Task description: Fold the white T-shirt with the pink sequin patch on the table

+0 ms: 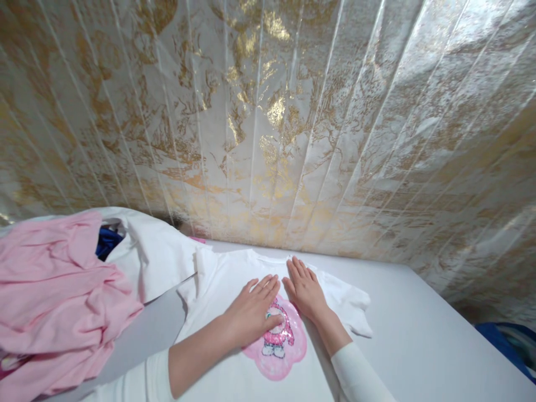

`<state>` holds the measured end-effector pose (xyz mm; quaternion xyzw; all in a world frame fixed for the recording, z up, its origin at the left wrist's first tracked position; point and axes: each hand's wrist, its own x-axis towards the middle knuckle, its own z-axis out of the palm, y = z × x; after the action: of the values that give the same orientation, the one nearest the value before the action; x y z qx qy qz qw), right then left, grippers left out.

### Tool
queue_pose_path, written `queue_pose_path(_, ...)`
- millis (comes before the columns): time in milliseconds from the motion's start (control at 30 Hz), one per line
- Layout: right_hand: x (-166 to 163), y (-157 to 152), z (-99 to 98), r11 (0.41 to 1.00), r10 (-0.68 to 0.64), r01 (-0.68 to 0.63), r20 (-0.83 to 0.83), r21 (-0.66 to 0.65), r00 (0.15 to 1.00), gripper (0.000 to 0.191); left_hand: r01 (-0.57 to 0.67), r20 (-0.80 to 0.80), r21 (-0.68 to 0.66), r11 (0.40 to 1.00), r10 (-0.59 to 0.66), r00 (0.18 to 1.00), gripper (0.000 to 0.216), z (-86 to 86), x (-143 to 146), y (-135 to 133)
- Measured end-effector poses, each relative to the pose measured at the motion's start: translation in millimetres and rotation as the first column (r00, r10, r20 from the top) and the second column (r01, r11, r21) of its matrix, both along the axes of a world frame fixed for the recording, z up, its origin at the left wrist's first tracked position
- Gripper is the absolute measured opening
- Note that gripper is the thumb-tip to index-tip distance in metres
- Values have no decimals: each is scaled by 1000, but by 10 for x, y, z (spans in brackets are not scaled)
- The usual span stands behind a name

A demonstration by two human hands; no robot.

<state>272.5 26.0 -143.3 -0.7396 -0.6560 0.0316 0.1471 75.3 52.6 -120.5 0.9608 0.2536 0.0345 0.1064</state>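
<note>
A small white T-shirt [218, 279] lies face up on a white table [419, 324], its collar toward the wall. A pink sequin patch [280, 349] with a cartoon figure decorates its chest. My left hand [253, 310] rests flat on the shirt, fingers stretched out, partly covering the patch's top. My right hand [305, 287] lies flat beside it, fingers together and pointing at the collar. Both hands hold nothing and press on the fabric.
A heap of clothes sits at the left: a pink garment [54, 301], a white one [154, 251] and a bit of blue cloth [106, 241]. A gold-and-white marbled wall [268, 123] rises right behind the table. A blue object [508, 340] shows past the table's right edge.
</note>
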Motion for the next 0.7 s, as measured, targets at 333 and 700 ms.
queue_pose_path(333, 47, -59, 48, 1000, 26, -26, 40, -8, 999, 58, -154, 108, 106, 982, 142, 984, 61, -120, -245, 286)
queue_pose_path(700, 19, -219, -115, 998, -16, 13, 44, 63, 999, 63, -158, 208, 79, 984, 139, 968, 41, -134, -236, 312)
